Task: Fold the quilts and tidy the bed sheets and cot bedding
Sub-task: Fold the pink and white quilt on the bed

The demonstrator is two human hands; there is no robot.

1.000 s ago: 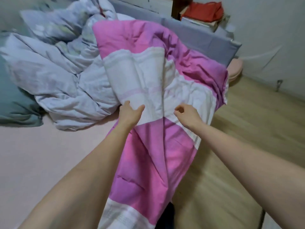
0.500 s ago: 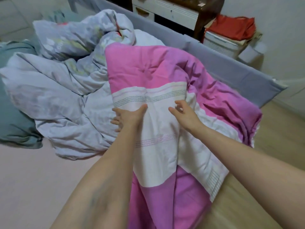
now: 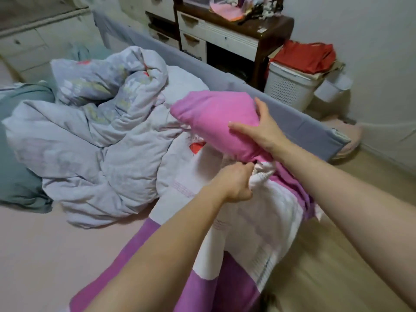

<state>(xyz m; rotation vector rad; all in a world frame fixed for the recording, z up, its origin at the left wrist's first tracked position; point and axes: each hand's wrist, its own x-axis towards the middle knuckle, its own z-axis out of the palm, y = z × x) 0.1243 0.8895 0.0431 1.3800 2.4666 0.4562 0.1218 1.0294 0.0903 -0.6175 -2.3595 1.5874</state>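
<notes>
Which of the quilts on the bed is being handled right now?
The pink and white quilt: the left hand and right hand both grip it. The pale blue quilt lies crumpled and untouched.

Pink-and-white striped quilt (image 3: pixel 254 224) draped over the bed's right edge, crumpled pale lavender duvet (image 3: pixel 90 145) on the pink bed sheet (image 3: pixel 40 251) to its left, grey padded bed rail (image 3: pixel 299 122) behind, dark wooden dresser (image 3: pixel 254 39) and white perforated laundry basket (image 3: pixel 286 88) beyond the rail.
</notes>
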